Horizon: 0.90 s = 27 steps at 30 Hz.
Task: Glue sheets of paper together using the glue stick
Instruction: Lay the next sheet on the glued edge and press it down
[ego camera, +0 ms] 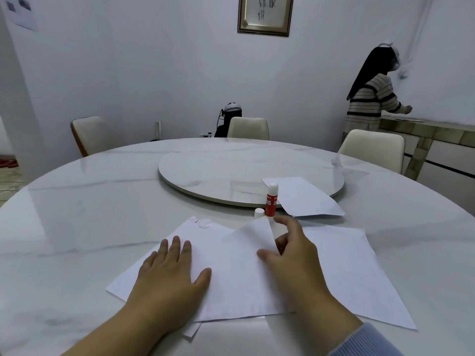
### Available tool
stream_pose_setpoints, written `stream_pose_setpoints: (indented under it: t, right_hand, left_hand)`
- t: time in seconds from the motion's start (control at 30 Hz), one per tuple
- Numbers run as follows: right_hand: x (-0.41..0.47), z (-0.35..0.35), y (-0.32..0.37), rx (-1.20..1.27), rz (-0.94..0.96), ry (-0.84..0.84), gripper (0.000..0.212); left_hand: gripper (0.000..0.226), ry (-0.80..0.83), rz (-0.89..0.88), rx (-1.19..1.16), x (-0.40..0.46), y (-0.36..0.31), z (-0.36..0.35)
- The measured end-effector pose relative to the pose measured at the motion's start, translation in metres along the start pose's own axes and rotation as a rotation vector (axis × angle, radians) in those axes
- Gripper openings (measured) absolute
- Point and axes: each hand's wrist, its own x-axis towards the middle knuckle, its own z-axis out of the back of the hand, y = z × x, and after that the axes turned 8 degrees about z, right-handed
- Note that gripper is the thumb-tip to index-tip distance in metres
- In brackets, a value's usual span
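Observation:
Several white paper sheets [231, 286] lie overlapped on the marble table in front of me. My left hand [169, 273] presses flat on the left part of the top sheet, fingers spread. My right hand [290, 255] pinches a raised corner of that sheet between thumb and fingers, lifting it off the stack. Just behind the lifted corner a red-and-white glue stick [271, 201] stands upright, with its white cap [259, 213] beside it on the left. Another sheet [359, 273] lies under the stack to the right.
A separate sheet [305, 199] rests half on the round turntable [205, 173] at the table's centre. Cream chairs [248, 128] ring the far edge. A person in a striped sweater [370, 98] stands at a sideboard [437, 134] at the back right.

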Motion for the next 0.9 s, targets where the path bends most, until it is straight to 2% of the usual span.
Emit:
stream_pose_setpoints:
  t: [0.13, 0.23, 0.3, 0.4, 0.53, 0.63, 0.73, 0.9]
  right_hand:
    - [-0.003, 0.006, 0.005, -0.055, 0.140, 0.116, 0.057]
    - [-0.001, 0.018, 0.010, -0.024, 0.260, 0.133, 0.066]
    - [0.003, 0.027, 0.012, 0.108, 0.257, 0.072, 0.054]
    - [0.013, 0.048, 0.016, 0.277, 0.243, -0.157, 0.036]
    - [0.038, 0.091, 0.017, 0.592, 0.143, -0.624, 0.012]
    - [0.068, 0.114, 0.008, 0.571, 0.005, -0.827, 0.020]
    - [0.099, 0.114, -0.005, 0.528, -0.132, -0.770, 0.044]
    - [0.129, 0.079, -0.036, 0.503, -0.353, -0.423, 0.057]
  left_hand:
    - [0.075, -0.020, 0.051, -0.105, 0.003, 0.001, 0.000]
    - [0.065, -0.063, 0.111, -0.372, 0.007, 0.003, 0.005]
    - [0.060, -0.102, 0.148, -0.576, 0.008, 0.005, 0.008]
    - [0.055, -0.119, 0.167, -0.719, 0.010, 0.009, 0.009]
    - [0.050, -0.105, 0.143, -0.646, 0.008, 0.007, 0.007]
    - [0.045, -0.119, 0.132, -0.524, 0.008, 0.005, 0.006]
    - [0.043, -0.147, 0.117, -0.435, 0.009, 0.003, 0.005]
    - [0.032, -0.211, 0.043, -0.315, 0.010, 0.002, 0.002]
